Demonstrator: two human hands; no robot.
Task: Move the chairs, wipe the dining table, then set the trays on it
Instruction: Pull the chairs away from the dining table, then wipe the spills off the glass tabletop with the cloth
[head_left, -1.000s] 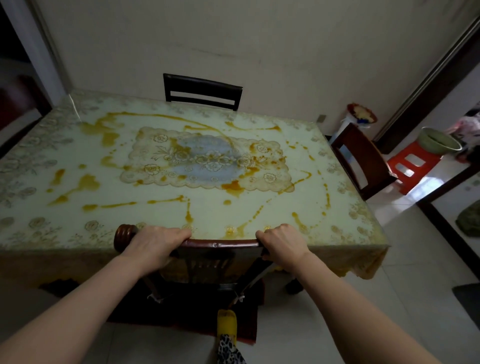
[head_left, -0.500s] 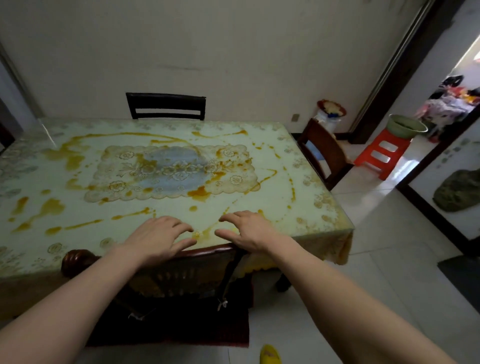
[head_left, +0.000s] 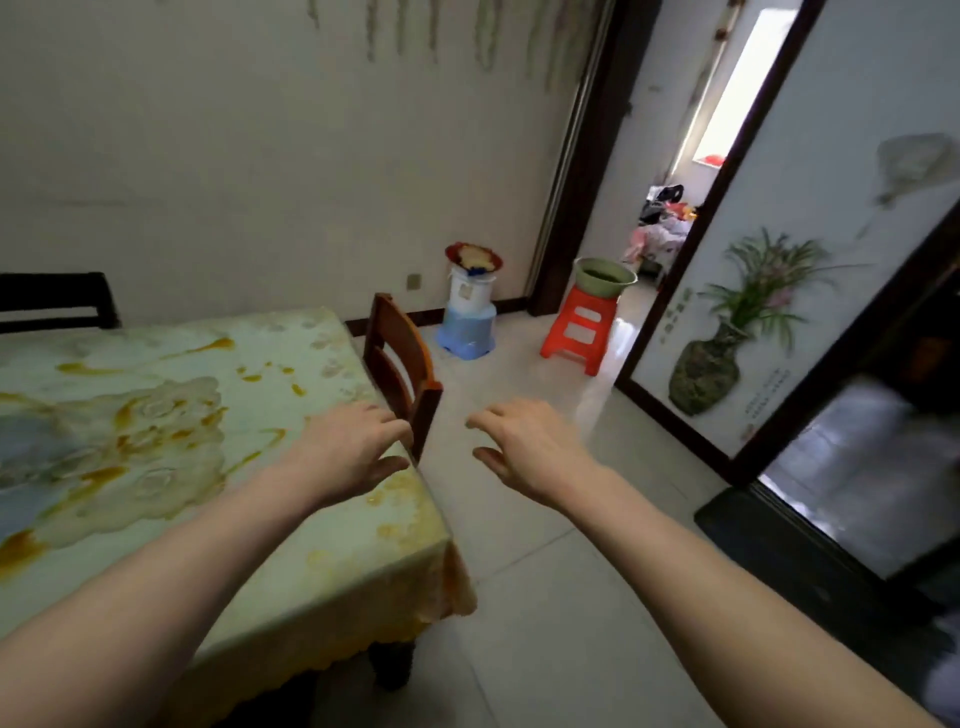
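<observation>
Both hands out in front, palms down, holding nothing. Left hand (head_left: 353, 449) over the right edge of the counter (head_left: 291, 530), fingers (head_left: 382, 415) spread apart and loosely curled, tips just short of the near post of a brown wooden chair (head_left: 402, 364). Hard to tell whether those tips touch the wood. Right hand (head_left: 530, 447) off the counter, over bare floor tiles (head_left: 545, 613), fingers apart as well, thumb angled inward toward the chair.

Brown chair tucked against the right side of the counter, back upright, seat hidden below the cloth. A second, dark chair (head_left: 57, 299) at the far side against the wall, only its top rails in view. Counter covered with a pale patterned cloth (head_left: 171, 415), streaked and blotched with orange-yellow stains; the cloth's hem hanging over the near right corner.

Beyond the brown chair, a blue stool (head_left: 467, 332) by the wall carrying a white bucket (head_left: 470, 291) with a red dish on top. Near it, in the doorway, a red stool (head_left: 579, 330) with a green basin (head_left: 605, 275) resting on it. To the right, a panel painted with a vase of flowers (head_left: 727, 338). View blurred with motion throughout.
</observation>
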